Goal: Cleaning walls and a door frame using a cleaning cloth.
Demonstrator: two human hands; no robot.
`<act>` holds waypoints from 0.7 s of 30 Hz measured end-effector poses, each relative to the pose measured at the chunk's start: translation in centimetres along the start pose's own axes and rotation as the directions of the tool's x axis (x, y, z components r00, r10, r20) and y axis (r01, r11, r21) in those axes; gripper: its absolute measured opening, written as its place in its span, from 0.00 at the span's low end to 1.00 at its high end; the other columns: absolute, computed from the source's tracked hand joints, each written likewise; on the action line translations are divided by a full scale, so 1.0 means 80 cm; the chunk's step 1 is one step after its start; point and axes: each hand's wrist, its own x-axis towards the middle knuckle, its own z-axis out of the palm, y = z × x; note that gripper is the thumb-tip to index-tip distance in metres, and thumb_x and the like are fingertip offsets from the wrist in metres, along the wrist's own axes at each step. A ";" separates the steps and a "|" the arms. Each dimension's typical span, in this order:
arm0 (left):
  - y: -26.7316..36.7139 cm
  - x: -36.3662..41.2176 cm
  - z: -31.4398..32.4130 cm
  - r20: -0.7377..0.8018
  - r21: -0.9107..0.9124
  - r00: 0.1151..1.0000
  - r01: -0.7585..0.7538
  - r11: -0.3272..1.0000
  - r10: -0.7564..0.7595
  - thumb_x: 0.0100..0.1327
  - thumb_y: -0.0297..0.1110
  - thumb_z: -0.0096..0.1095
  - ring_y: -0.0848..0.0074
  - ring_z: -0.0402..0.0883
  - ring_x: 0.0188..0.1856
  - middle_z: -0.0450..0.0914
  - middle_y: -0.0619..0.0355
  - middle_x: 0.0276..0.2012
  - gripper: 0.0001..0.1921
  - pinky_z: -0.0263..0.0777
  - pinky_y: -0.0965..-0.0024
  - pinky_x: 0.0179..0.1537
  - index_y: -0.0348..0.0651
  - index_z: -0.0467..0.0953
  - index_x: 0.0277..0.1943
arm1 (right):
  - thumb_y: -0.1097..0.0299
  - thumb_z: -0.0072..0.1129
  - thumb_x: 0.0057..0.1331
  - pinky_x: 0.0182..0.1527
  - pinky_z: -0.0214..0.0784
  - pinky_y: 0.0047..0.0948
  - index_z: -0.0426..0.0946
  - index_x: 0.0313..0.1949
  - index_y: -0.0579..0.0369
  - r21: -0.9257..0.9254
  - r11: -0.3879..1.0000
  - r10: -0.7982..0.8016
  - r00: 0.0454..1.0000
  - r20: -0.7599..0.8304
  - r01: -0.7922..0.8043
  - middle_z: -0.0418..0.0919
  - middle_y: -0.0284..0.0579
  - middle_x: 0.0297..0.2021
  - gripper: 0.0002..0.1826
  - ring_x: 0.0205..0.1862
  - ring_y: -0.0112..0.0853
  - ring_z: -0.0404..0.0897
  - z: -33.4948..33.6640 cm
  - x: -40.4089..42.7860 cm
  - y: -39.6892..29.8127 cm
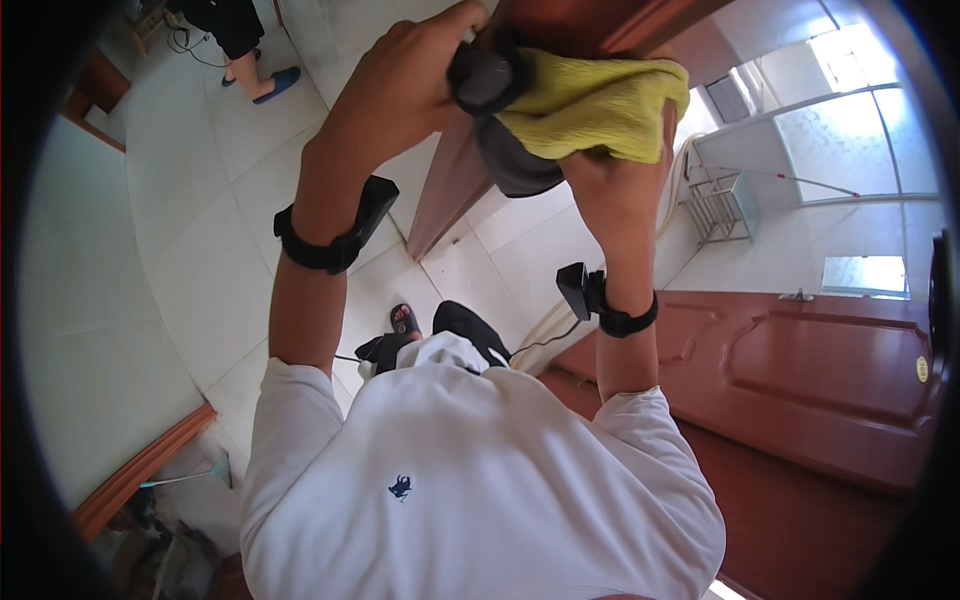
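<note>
My right hand (615,176) is shut on a yellow cloth (592,105), which covers most of its fingers. The cloth lies against a reddish-brown wooden door (454,184), seen nearly edge-on in front of me. At the door's upper part is my left hand (431,60), its fingers partly hidden near the edge, so its grip is unclear. Between the hands sit a rounded dark grey and black object (484,79) and another black piece (517,161) below it; what they are is not clear. Each forearm wears a black strapped device.
A person's legs in blue slippers (276,85) stand at the upper left, near a cable (184,45). To the right lie a panelled red-brown door (825,360), a metal-framed stool (724,210) and a long pole (810,182). A broom-like tool (217,472) is at lower left.
</note>
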 end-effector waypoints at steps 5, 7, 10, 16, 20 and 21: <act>-0.046 -0.035 0.047 0.033 -0.064 0.984 0.175 0.983 -0.173 0.56 0.14 0.62 0.72 0.84 0.26 0.83 0.51 0.28 0.17 0.75 0.71 0.30 0.38 0.71 0.47 | 0.69 0.73 0.42 0.51 0.66 0.50 0.75 0.44 0.62 0.017 0.990 0.139 0.990 0.022 -0.140 0.75 0.53 0.42 0.27 0.49 0.56 0.70 0.044 -0.044 -0.003; -0.055 -0.060 0.070 -0.062 -0.074 0.971 0.225 0.972 -0.230 0.58 0.20 0.65 0.63 0.87 0.32 0.83 0.47 0.29 0.16 0.76 0.65 0.34 0.38 0.70 0.48 | 0.70 0.73 0.43 0.51 0.68 0.49 0.76 0.44 0.62 0.140 0.944 0.296 0.954 0.039 -0.299 0.76 0.55 0.42 0.26 0.49 0.56 0.72 0.074 -0.081 0.000; -0.106 -0.108 0.133 0.099 0.005 0.866 0.492 0.870 -0.490 0.61 0.29 0.65 0.52 0.86 0.44 0.83 0.42 0.36 0.19 0.76 0.59 0.42 0.39 0.66 0.52 | 0.70 0.70 0.46 0.50 0.71 0.48 0.79 0.40 0.63 0.134 0.906 0.378 0.909 0.173 -0.402 0.80 0.61 0.40 0.20 0.47 0.55 0.77 0.122 -0.147 0.010; -0.178 -0.193 0.233 0.206 -0.090 0.720 0.688 0.720 -0.662 0.61 0.32 0.60 0.39 0.78 0.53 0.79 0.28 0.45 0.24 0.72 0.50 0.53 0.35 0.62 0.58 | 0.69 0.68 0.48 0.53 0.71 0.46 0.82 0.35 0.64 -0.055 0.777 0.524 0.597 0.607 -0.627 0.82 0.61 0.39 0.15 0.48 0.54 0.78 0.197 -0.244 0.043; -0.166 -0.172 0.198 0.171 -0.147 0.827 0.560 0.816 -0.536 0.62 0.32 0.59 0.42 0.78 0.56 0.81 0.34 0.48 0.24 0.71 0.53 0.56 0.39 0.64 0.60 | 0.73 0.66 0.50 0.53 0.70 0.47 0.81 0.39 0.62 0.065 0.752 0.526 0.655 0.542 -0.656 0.82 0.59 0.42 0.15 0.49 0.54 0.78 0.200 -0.258 0.044; -0.141 -0.152 0.163 0.119 -0.196 0.855 0.519 0.832 -0.505 0.61 0.31 0.59 0.47 0.80 0.55 0.82 0.37 0.48 0.23 0.74 0.56 0.54 0.41 0.66 0.59 | 0.75 0.65 0.51 0.54 0.70 0.47 0.80 0.42 0.61 0.224 0.771 0.487 0.778 0.396 -0.597 0.81 0.59 0.43 0.16 0.49 0.54 0.78 0.182 -0.236 0.032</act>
